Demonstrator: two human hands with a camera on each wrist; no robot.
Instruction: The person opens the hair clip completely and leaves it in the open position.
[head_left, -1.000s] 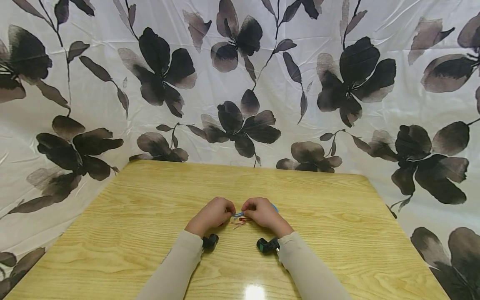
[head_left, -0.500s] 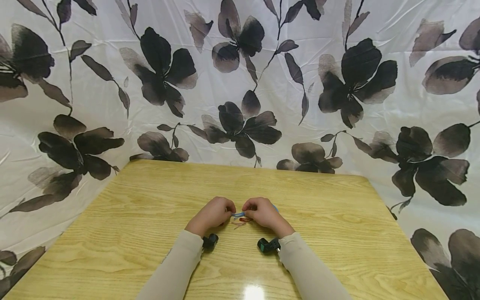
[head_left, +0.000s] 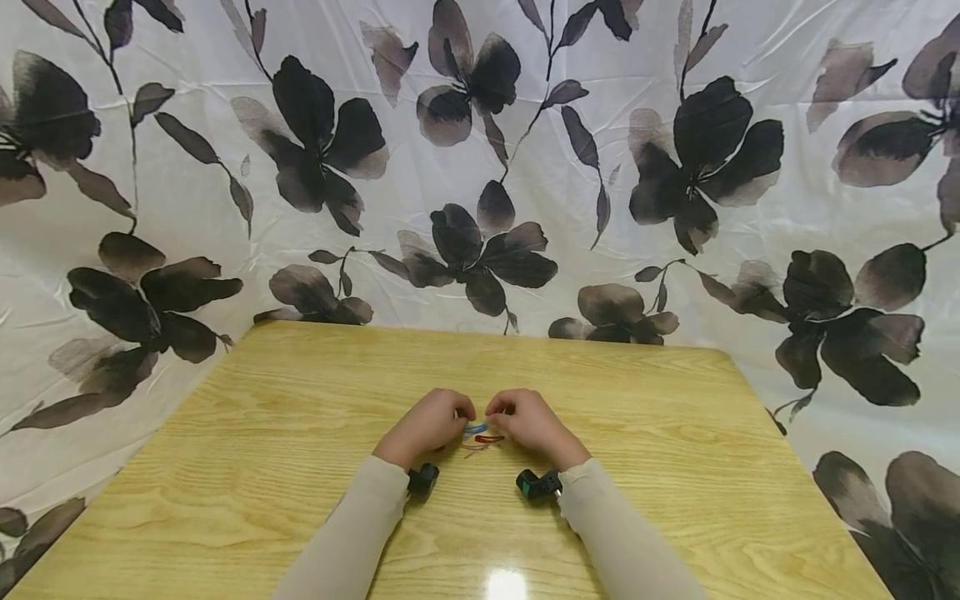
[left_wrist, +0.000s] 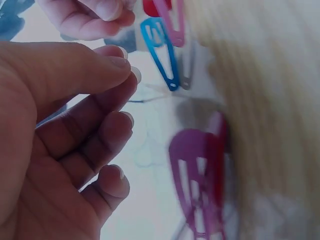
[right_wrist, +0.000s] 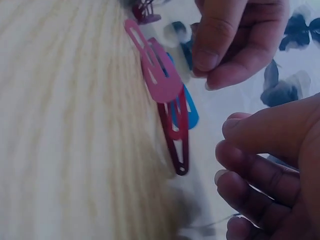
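Note:
Between my two hands, a small group of snap hair clips lies on the wooden table. A blue hair clip (head_left: 475, 430) is at the back, with a red hair clip (head_left: 490, 439) in front of it. The right wrist view shows a pink hair clip (right_wrist: 166, 92) overlapping the red one. A purple hair clip (left_wrist: 186, 144) appears large in the left wrist view. My left hand (head_left: 433, 423) hovers left of the clips, thumb against index finger, with nothing visible in it. To their right, my right hand (head_left: 527, 423) has loosely bent fingers and holds nothing visible.
The wooden table (head_left: 300, 467) spreads around both hands. Floral cloth (head_left: 480, 167) hangs behind it and at the sides. A black wrist camera (head_left: 423, 481) sits on the left wrist, another black camera (head_left: 536, 485) on the right.
Both hands have let go of the blue hair clip, which now lies between them. They have lifted slightly away from it. The view has shifted a little.

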